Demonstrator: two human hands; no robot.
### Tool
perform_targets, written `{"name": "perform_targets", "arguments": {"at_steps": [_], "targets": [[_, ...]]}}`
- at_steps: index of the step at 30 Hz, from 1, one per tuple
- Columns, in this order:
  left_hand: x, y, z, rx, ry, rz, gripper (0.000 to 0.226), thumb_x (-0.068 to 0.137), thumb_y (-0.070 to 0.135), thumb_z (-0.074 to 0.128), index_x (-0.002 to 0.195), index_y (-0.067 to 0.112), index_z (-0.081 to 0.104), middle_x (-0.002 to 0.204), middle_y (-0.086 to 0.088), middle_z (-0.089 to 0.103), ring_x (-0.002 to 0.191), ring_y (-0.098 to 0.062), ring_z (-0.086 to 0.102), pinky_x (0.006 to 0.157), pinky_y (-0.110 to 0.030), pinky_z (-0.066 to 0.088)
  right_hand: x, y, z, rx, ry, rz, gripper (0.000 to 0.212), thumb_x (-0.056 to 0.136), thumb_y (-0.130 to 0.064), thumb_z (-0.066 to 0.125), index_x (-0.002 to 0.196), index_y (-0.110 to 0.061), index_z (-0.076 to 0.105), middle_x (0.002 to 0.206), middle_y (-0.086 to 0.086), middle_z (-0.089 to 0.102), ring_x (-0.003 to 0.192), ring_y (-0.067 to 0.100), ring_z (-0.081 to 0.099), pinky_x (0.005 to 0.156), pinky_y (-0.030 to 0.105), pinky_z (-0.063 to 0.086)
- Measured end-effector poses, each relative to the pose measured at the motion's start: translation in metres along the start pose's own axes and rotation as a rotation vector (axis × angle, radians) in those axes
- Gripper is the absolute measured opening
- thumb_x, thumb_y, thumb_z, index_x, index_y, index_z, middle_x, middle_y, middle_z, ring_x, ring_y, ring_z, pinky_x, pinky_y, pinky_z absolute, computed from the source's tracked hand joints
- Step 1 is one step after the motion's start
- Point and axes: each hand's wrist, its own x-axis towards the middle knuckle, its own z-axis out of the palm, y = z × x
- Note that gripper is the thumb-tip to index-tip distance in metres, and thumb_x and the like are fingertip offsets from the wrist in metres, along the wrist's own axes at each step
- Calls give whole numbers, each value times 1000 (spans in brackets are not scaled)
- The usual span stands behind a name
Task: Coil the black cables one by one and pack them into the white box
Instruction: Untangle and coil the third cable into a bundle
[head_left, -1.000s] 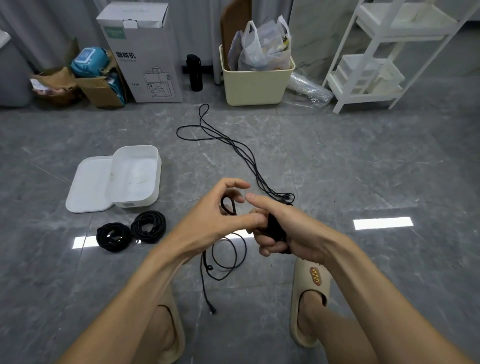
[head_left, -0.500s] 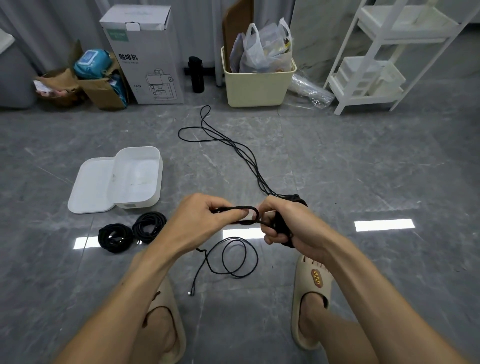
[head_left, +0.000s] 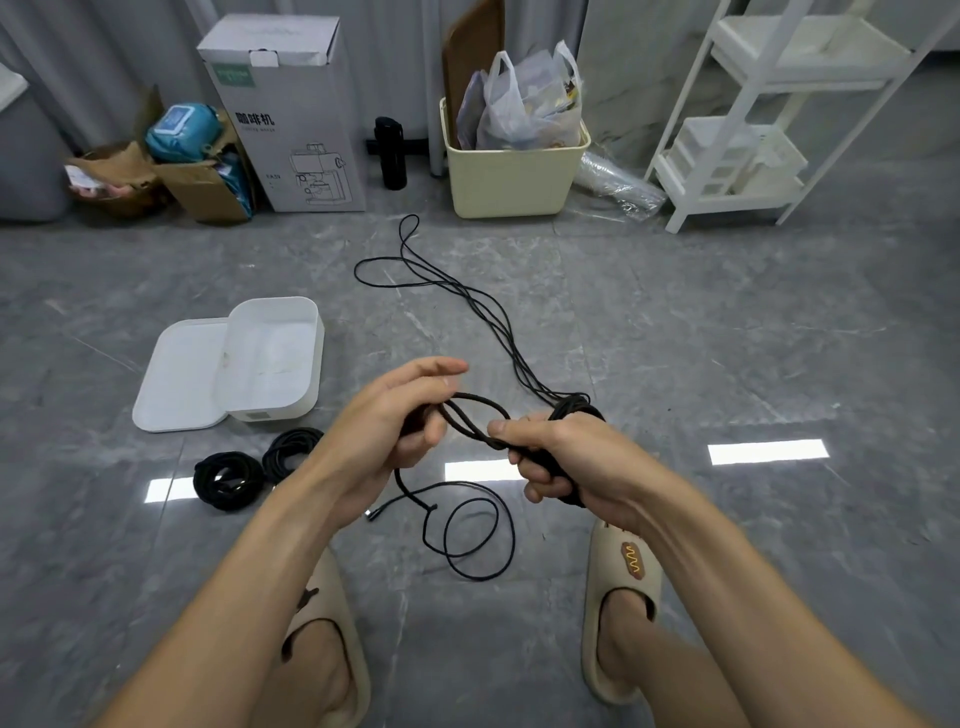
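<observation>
Fingers (head_left: 535, 475) grip thin, looped black cable (head_left: 470, 410).

The bundle of cable (head_left: 571, 410) in the right hand (head_left: 576, 467) is mostly covered by the fingers (head_left: 535, 470) and palm; its number of turns cannot be counted. Where the cable passes through the left hand (head_left: 395, 431) is hidden behind the curled fingers (head_left: 421, 436). One of the two coiled cables (head_left: 228, 480) on the floor is partly covered by the left forearm. The plug (head_left: 373, 514) at the loose end is too small to identify. The white shelf (head_left: 769, 104) is cut off by the top and right edges. Small print on the cardboard box (head_left: 285, 119) cannot be read. Both forearms are cut off by the bottom edge.
</observation>
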Motion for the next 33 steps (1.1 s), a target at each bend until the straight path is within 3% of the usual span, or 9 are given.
{"name": "perform_targets", "arguments": {"at_steps": [7,10,12,16,21,26,28,30,33], "targets": [[9,-6,-4,-138,152,18,8,99,16,53,103,21,57,51,12,30,47,-5,23,45,-20,16,-5,-1,5,73,-167,22,28,96,-19,65,72,-10,54,51,0,37,38,8,28,52,22,39],[11,-14,-3,144,228,134,5,98,20,60,98,24,63,61,10,44,52,-4,39,54,-21,34,-8,-2,8,114,-290,67,34,97,-21,63,66,-12,55,51,0,34,39,8,25,53,22,40],[14,-22,-1,404,240,309,11,98,24,61,94,33,67,83,12,55,73,2,52,73,-15,41,-9,-1,9,215,-341,100,31,94,-23,63,66,-11,56,51,-1,33,38,6,22,51,20,41],[17,-34,0,943,249,584,28,89,31,48,98,42,71,111,30,52,123,-2,41,99,-29,21,-6,1,15,490,-405,131,25,85,-24,60,64,-10,58,45,-5,31,33,3,23,48,19,41],[7,-42,15,1072,11,587,30,79,18,41,95,28,65,116,16,68,145,3,21,121,-29,-11,0,-1,17,716,-325,97,21,82,-18,58,63,-10,55,40,-5,29,29,5,24,44,18,39],[6,-39,14,1015,9,573,35,81,36,38,85,26,71,122,26,58,133,30,4,117,-19,-18,5,-2,13,813,-166,45,20,79,-23,61,68,-9,53,42,-4,28,29,7,22,43,18,40],[4,-36,17,905,-3,531,31,84,37,43,78,22,69,117,28,55,126,34,15,115,-10,-11,5,-3,10,835,-107,-3,21,82,-25,61,74,-7,54,43,-3,28,31,7,22,44,18,39],[2,-33,22,764,30,478,35,93,41,49,72,19,66,103,16,73,114,16,51,115,-11,16,4,-4,8,849,-103,-35,22,84,-26,61,78,-4,57,43,-2,29,32,8,23,46,19,39],[-1,-26,25,538,114,369,32,101,34,55,73,18,63,61,3,69,74,-10,68,75,-21,49,4,-4,4,821,-46,-91,20,87,-22,61,84,-3,66,47,-1,29,35,9,23,50,20,41]]}}
